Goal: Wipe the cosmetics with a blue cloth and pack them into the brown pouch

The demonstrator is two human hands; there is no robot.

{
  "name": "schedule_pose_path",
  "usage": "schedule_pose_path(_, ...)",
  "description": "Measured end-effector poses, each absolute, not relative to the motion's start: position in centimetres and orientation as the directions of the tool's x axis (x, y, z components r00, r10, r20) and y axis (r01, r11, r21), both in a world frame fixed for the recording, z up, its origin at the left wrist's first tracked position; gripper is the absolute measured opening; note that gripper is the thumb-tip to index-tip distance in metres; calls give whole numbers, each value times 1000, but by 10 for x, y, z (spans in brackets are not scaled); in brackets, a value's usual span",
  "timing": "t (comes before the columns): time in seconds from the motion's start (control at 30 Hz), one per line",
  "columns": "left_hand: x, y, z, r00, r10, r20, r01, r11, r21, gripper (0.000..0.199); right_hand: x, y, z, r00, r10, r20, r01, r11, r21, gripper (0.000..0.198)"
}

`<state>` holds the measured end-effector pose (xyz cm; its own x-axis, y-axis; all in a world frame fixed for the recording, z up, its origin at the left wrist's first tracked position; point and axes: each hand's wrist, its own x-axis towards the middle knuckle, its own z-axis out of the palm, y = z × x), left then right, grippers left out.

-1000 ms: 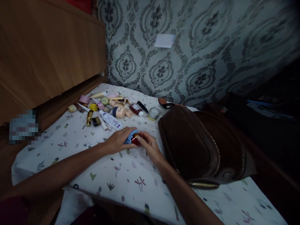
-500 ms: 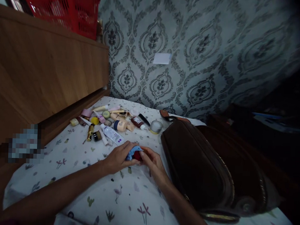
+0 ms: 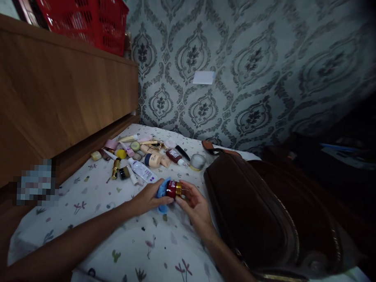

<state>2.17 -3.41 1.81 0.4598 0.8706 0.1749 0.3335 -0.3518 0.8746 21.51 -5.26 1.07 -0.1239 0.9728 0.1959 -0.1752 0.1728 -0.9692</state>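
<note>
Held between both hands is a small dark red cosmetic jar (image 3: 171, 190) with a gold lid, lying on its side above the patterned sheet. My left hand (image 3: 147, 198) is closed on a crumpled blue cloth (image 3: 163, 188) pressed against the jar's base end. At the lid end, the thumb and fingers of my right hand (image 3: 198, 206) grip the jar. Just beyond my hands lies a white lotion tube (image 3: 143, 170). Farther back is a loose pile of cosmetics, including a beige foundation bottle (image 3: 154, 160) with a dark blue band and a gold lipstick tube (image 3: 115, 169).
A large dark brown bag (image 3: 244, 208) stands close to my right forearm. Near it rests a round clear-lidded container (image 3: 197, 162). Wooden furniture (image 3: 69, 100) borders the left, with a red basket (image 3: 84, 20) on top. A patterned wall (image 3: 233, 85) closes the back.
The jar has come into view out of the cloth, its red body and gold lid now showing. My right fingers have spread around the lid end, and the view has tilted slightly.
</note>
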Motion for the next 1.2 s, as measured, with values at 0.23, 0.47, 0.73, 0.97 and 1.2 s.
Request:
schedule_pose_path(0.23, 24, -38, 13, 405, 890, 210, 484, -403, 777, 49, 213, -52, 5, -65, 976, 210, -127, 200, -971, 53)
schedule_pose_path(0.47, 23, -43, 20, 348, 830, 435, 442, -555, 705, 41, 218, -50, 6, 22, 978, 210, -133, 211, -968, 53)
schedule_pose_path(0.73, 26, -42, 20, 252, 930, 267, 345, -344, 873, 26, 215, -52, 4, 17, 986, 165, -232, 164, -959, 56)
schedule_pose_path(0.97, 53, -33, 27, 284, 930, 232, 167, -287, 943, 48, 212, -53, 9, -32, 978, 207, -172, 199, -965, 55)
schedule_pose_path(1.2, 69, -30, 27, 231, 943, 240, 218, -291, 932, 53, 213, -55, 6, -3, 951, 310, -32, 310, -950, 52)
